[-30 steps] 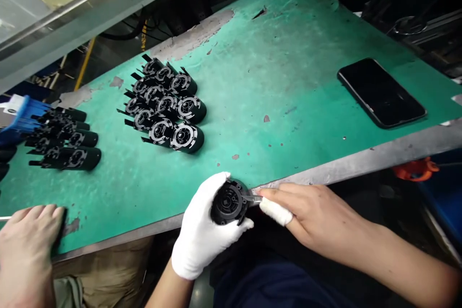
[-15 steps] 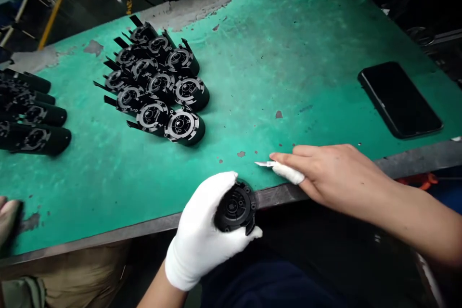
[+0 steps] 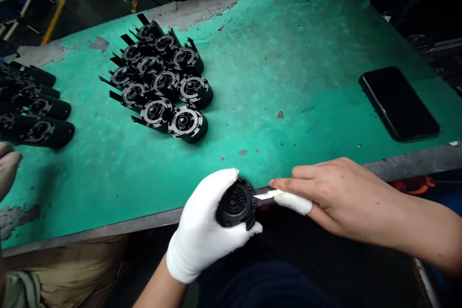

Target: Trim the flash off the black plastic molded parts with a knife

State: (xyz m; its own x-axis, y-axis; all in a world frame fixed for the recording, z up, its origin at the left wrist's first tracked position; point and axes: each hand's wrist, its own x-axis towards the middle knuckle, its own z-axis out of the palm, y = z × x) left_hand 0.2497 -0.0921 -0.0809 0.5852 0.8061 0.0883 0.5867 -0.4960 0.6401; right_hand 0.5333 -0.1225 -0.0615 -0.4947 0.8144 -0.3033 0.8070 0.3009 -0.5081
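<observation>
While left fingers (image 3: 224, 178) clamp a black part (image 3: 235, 203), right fingers (image 3: 294, 185) grip a knife (image 3: 266, 195), hiding its handle.

A green tabletop (image 3: 317, 57) with worn grey patches (image 3: 212, 7) borders dim surroundings and a yellow stripe (image 3: 57, 12).

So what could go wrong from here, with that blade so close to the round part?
The blade in the right hand points toward the round black part; a slip might carry it into the gloved left hand gripping that part. The right forefinger looks bare beside the blade, so it could get nicked. The part is held at the table edge; a loosened grip might drop it.
</observation>
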